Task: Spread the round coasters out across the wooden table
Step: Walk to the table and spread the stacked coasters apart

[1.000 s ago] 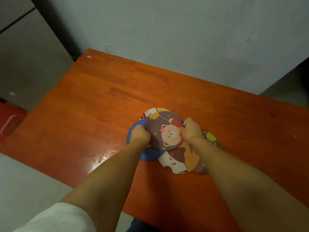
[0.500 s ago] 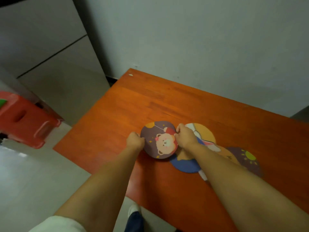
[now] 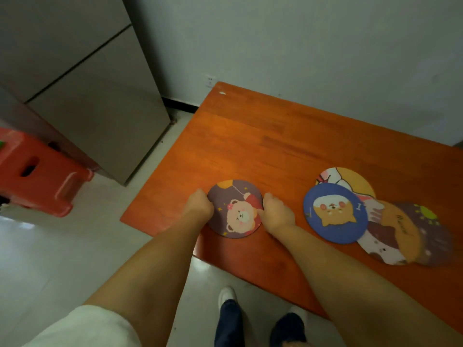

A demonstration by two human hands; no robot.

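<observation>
We grip the bear coaster (image 3: 235, 209) at both edges, left hand (image 3: 199, 205) and right hand (image 3: 276, 211), fingers curled closed. It lies near the tabletop (image 3: 275, 136) corner, well left of the overlapping pile (image 3: 375, 216); pushed further left, it could slide off.

Wooden table (image 3: 288, 136): stood against the wall (image 3: 300, 46), its left end near a cabinet (image 3: 100, 108). Bear coaster (image 3: 235, 209): lay flat near the table's front-left corner, apart from the others, between the left hand (image 3: 199, 205) at its left rim and the right hand (image 3: 276, 212) at its right rim. Overlapping cluster, well to the right: dog coaster (image 3: 334, 212) on top; rabbit coaster (image 3: 350, 179) partly beneath it, behind; cat coaster (image 3: 393, 234) partly beneath it, to the right and nearer; sun coaster (image 3: 433, 229) beneath that, rightmost. Stool (image 3: 37, 171): on the floor (image 3: 50, 246), left of the table, before the cabinet. Feet (image 3: 226, 295): on the floor below the table's front edge
</observation>
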